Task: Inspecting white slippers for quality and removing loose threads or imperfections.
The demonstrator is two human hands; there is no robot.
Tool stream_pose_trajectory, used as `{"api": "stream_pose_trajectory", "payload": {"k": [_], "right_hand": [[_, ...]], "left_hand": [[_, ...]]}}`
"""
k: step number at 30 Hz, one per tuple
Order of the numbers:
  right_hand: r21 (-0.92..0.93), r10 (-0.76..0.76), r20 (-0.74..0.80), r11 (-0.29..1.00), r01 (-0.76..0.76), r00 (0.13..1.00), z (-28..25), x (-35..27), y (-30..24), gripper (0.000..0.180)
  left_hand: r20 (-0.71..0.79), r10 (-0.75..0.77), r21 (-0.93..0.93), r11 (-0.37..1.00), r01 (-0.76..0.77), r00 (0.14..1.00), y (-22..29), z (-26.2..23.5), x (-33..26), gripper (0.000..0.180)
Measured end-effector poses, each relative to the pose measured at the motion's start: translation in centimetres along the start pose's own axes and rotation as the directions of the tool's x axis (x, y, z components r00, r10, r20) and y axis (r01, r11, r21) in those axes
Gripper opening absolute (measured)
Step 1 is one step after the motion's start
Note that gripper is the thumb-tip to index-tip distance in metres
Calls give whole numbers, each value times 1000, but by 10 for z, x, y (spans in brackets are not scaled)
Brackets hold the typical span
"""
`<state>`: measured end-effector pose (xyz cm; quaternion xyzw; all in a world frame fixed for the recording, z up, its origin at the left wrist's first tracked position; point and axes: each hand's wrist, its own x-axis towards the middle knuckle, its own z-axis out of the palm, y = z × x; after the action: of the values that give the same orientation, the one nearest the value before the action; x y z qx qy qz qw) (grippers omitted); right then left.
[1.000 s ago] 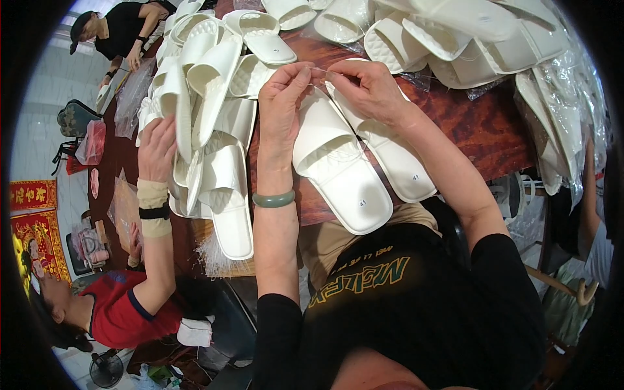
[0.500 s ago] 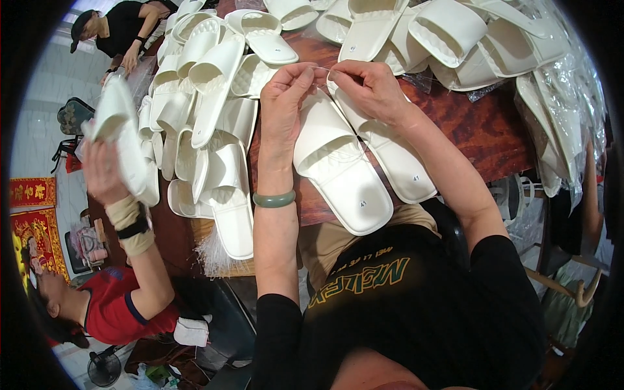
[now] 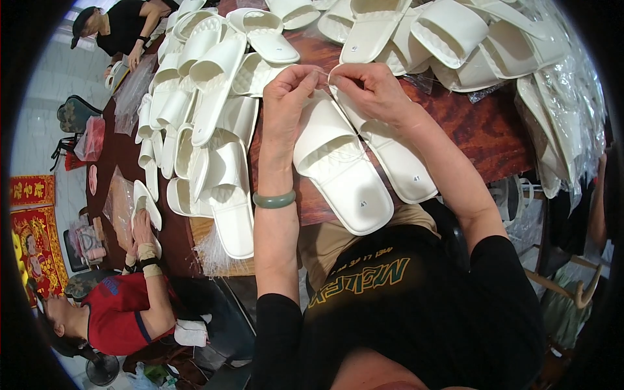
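A pair of white slippers lies side by side in front of me, the left slipper (image 3: 354, 195) overlapping the right slipper (image 3: 406, 166). Above their far ends, my left hand (image 3: 286, 94) pinches a thin clear strand (image 3: 322, 69) between thumb and fingertips. From the other side my right hand (image 3: 374, 94) is closed in a pinch on the same strand, close to the right slipper's strap. More fine strands seem to lie across the left slipper's opening. Its strap and the hands partly hide the right slipper.
White slippers (image 3: 211, 84) are heaped to the left, with more slippers (image 3: 448, 32) at the back. Clear plastic wrapping (image 3: 582, 97) covers some at right. A bundle of clear strands (image 3: 218, 260) hangs at the near edge. Two co-workers handle slippers at left, one in red (image 3: 123, 312).
My hands keep their pinch, with the fingertips slightly shifted. The co-worker in red has lowered a slipper from the air down onto the table at left, both hands now on it.
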<state>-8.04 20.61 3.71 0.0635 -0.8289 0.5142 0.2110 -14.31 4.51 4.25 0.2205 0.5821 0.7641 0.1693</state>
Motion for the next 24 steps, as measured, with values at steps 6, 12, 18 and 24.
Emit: {"api": "stream_pose_trajectory", "payload": {"k": [6, 12, 18, 24], "right_hand": [[117, 24, 148, 992, -42, 989, -3, 1, -6, 18], [-57, 16, 39, 998, -14, 999, -2, 0, -5, 17], [0, -13, 57, 1000, 13, 998, -3, 1, -2, 16], [43, 4, 32, 999, -6, 999, 0, 1, -2, 18]], "left_hand": [[-17, -18, -42, 999, 18, 1000, 2, 2, -2, 15], [-23, 4, -46, 999, -5, 1000, 1, 1, 0, 14], [-34, 15, -65, 998, -17, 999, 1, 2, 0, 13], [-25, 13, -50, 999, -14, 1000, 0, 2, -1, 13]]}}
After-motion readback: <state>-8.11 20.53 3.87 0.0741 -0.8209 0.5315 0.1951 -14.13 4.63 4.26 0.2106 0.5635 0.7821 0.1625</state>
